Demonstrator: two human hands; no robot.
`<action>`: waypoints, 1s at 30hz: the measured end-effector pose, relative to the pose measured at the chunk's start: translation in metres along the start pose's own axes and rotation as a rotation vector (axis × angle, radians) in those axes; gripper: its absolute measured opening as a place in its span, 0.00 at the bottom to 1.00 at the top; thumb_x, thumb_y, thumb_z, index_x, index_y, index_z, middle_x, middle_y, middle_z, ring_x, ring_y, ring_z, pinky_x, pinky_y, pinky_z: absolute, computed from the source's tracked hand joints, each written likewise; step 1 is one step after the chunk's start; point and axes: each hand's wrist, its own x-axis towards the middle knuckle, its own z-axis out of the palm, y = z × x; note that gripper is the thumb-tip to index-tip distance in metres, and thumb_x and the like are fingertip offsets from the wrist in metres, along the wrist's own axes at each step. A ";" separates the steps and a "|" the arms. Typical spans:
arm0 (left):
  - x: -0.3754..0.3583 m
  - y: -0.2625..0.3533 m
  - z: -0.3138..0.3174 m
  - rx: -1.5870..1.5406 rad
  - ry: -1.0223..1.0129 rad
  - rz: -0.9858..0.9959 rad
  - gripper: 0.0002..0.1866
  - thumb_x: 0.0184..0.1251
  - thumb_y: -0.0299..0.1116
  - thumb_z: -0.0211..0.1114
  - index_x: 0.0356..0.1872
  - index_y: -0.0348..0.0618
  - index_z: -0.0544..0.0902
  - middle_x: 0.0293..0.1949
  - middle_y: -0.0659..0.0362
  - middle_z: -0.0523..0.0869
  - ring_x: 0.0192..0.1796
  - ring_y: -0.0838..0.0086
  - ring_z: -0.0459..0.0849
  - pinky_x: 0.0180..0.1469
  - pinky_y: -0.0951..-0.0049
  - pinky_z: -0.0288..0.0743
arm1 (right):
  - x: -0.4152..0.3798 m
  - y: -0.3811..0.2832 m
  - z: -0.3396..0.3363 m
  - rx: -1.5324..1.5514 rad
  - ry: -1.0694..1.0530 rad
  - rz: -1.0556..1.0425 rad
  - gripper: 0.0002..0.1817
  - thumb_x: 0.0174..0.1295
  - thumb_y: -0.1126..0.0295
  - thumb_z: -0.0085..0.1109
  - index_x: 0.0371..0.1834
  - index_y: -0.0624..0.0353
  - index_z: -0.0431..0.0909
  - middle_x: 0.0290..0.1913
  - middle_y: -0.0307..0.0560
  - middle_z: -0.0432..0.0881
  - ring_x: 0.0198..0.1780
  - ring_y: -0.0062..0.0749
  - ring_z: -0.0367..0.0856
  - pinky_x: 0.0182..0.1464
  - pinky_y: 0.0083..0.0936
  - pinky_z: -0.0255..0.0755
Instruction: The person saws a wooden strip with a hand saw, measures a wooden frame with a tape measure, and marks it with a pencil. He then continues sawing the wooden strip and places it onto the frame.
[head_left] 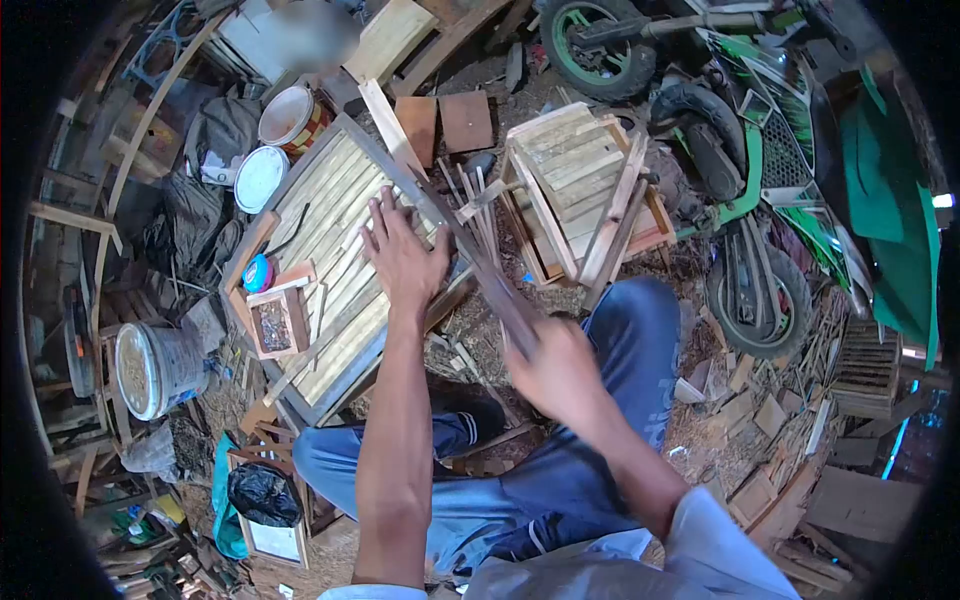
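- The left hand lies spread on the slatted wooden panel, before the blue trousers.
- The right hand grips a dark bar; a slip could bruise the left hand.

Well right of the left fingers is a green motorbike; beyond them, two brown square slabs; to their left, a white-lidded tub and, lower, a white bucket; to their lower right, scattered scrap wood
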 end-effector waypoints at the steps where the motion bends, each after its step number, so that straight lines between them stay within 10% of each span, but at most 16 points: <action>1: 0.002 0.001 0.001 0.010 0.011 -0.005 0.47 0.63 0.51 0.65 0.75 0.34 0.55 0.78 0.50 0.59 0.81 0.55 0.49 0.79 0.45 0.40 | -0.024 -0.009 -0.022 0.104 -0.035 0.056 0.17 0.56 0.66 0.62 0.44 0.68 0.83 0.28 0.68 0.81 0.31 0.63 0.83 0.36 0.45 0.79; 5: -0.001 0.003 0.002 0.027 0.034 0.011 0.45 0.64 0.50 0.64 0.73 0.31 0.58 0.79 0.52 0.55 0.82 0.57 0.47 0.80 0.47 0.38 | -0.050 -0.012 -0.040 0.009 -0.202 0.271 0.22 0.56 0.65 0.62 0.55 0.58 0.82 0.35 0.65 0.85 0.37 0.60 0.85 0.43 0.46 0.81; 9: 0.002 0.006 -0.002 -0.016 -0.002 0.000 0.43 0.64 0.51 0.64 0.72 0.31 0.61 0.79 0.52 0.54 0.82 0.57 0.46 0.79 0.47 0.37 | 0.054 0.014 0.033 0.070 -0.039 0.144 0.15 0.56 0.65 0.62 0.26 0.70 0.82 0.23 0.66 0.80 0.31 0.63 0.84 0.34 0.45 0.78; 15: 0.002 0.000 0.004 0.010 0.015 0.016 0.40 0.64 0.54 0.62 0.67 0.30 0.67 0.79 0.50 0.53 0.82 0.55 0.45 0.79 0.46 0.36 | -0.041 -0.007 -0.045 0.023 -0.186 0.186 0.20 0.57 0.65 0.61 0.55 0.54 0.80 0.37 0.61 0.85 0.37 0.61 0.85 0.41 0.47 0.81; 25: 0.005 0.003 -0.001 0.004 -0.050 -0.007 0.42 0.65 0.53 0.61 0.71 0.31 0.62 0.80 0.51 0.53 0.82 0.57 0.45 0.80 0.49 0.34 | 0.053 0.009 0.033 0.018 -0.057 0.100 0.16 0.57 0.63 0.62 0.30 0.71 0.82 0.24 0.68 0.80 0.33 0.63 0.84 0.36 0.46 0.79; 30: -0.001 0.001 0.007 0.036 0.050 0.018 0.44 0.65 0.53 0.62 0.74 0.33 0.58 0.79 0.52 0.55 0.82 0.56 0.47 0.79 0.47 0.37 | -0.043 -0.005 -0.046 0.022 -0.143 0.177 0.17 0.56 0.64 0.63 0.40 0.69 0.83 0.25 0.69 0.80 0.33 0.62 0.83 0.37 0.46 0.79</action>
